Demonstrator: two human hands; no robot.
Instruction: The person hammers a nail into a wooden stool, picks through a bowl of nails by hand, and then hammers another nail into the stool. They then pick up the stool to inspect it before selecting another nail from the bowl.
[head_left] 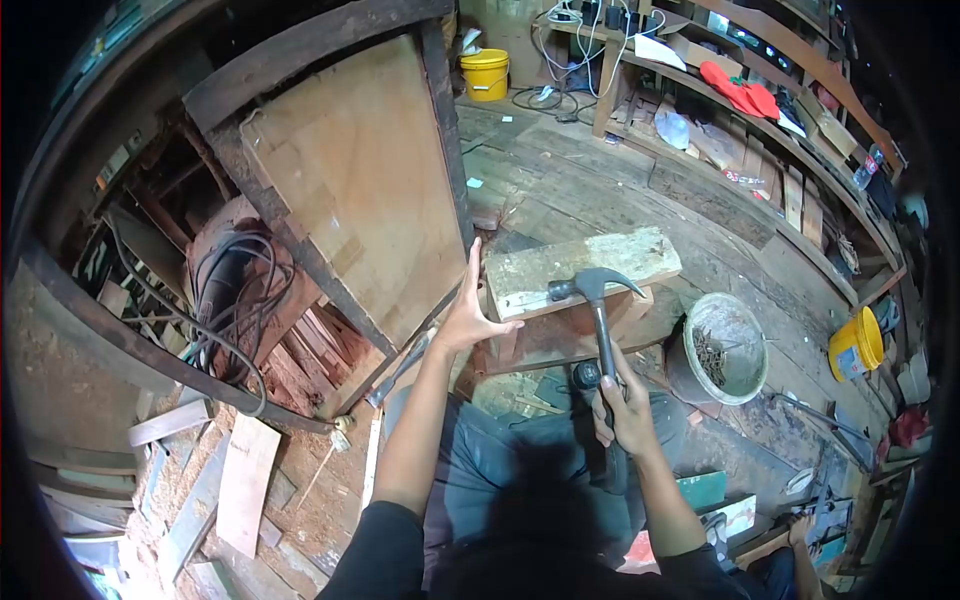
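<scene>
My right hand (625, 408) is wrapped round the handle of a claw hammer (604, 335). The hammer's head overlaps the near edge of a worn, pale-stained wooden block (560, 262), its claw pointing right. At the block's left end is my left hand (465, 312), open, with the fingers stretched upward, the thumb spread to the right and nothing in it. The block rests on a low wooden stand (535, 340) in front of my knees.
A bucket of nails (715, 350) stands right of the block. To the left rises a framed wooden panel (350, 190); scrap boards (248, 480) and sawdust lie below it. Yellow buckets (485, 75) and cluttered shelves (720, 165) stand farther off. Another person's hand (800, 530) shows at lower right.
</scene>
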